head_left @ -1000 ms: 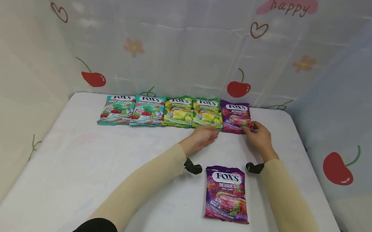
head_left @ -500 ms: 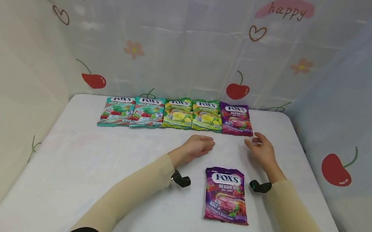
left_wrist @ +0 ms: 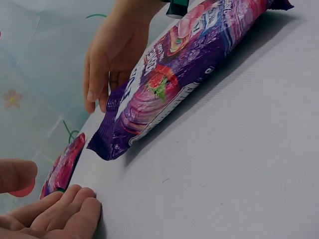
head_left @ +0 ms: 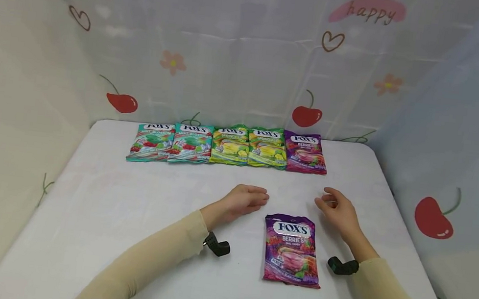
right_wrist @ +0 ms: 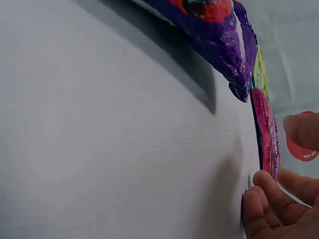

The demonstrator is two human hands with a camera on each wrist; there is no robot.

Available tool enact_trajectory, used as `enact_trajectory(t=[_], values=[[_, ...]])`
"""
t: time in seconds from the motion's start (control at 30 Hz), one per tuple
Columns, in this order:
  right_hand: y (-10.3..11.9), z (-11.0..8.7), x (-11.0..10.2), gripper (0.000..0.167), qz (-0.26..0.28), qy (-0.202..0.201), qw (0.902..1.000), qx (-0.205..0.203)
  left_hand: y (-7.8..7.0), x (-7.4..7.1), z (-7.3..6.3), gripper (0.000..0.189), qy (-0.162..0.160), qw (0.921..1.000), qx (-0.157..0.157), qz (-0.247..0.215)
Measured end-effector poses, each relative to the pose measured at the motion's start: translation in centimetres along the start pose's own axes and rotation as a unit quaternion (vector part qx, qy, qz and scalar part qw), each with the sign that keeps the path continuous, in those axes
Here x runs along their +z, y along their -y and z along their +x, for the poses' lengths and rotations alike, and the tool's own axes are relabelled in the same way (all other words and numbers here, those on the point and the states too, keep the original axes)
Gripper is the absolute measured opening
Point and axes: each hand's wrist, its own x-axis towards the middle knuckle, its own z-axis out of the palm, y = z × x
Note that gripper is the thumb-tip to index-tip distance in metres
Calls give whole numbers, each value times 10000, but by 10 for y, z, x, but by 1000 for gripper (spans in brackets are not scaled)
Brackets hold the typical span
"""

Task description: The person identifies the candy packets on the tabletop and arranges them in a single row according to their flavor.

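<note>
On the white table a purple bag of berry candy [head_left: 292,252] lies face up, nearest to me. My left hand [head_left: 242,201] is beyond it to the left, fingers extended and holding nothing. To the right my right hand [head_left: 338,214] has loosely bent fingers around nothing. Neither hand touches the bag; the left wrist view shows its purple side [left_wrist: 164,89] between the hands. At the back a row stands side by side: two teal mint bags [head_left: 150,144], two yellow-green bags [head_left: 230,146] and a second purple bag [head_left: 305,153] at the right end.
The white table [head_left: 103,213] ends at a printed curtain [head_left: 239,70] just behind the row. More curtain [head_left: 455,159] closes off the right side, and another [head_left: 15,94] the left. A black wrist camera [head_left: 343,266] sits on the right wrist.
Both hands have left the purple bag and the yellow-green bag in the back row and drawn back toward me, to either side of the near purple bag. The bags stay put.
</note>
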Motion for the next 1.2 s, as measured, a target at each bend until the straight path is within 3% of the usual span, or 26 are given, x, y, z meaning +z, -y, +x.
enact_trajectory(t=[0.47, 0.77, 0.93, 1.2], values=[[0, -42, 7, 59, -133, 296, 9994, -77, 6, -9, -25, 41, -59, 9988, -469, -123], [-5, -71, -3, 67, 298, 913, 9952, 212, 14, -10, -45, 39, 193, 9970, -730, -177], [-9, -84, -7, 69, 772, 1293, 9875, 465, 19, -5, -55, 39, 369, 9956, -850, -140], [-8, -93, -7, 66, 1610, 1792, 9664, 893, 27, 8, -65, 36, 602, 9933, -970, -180]])
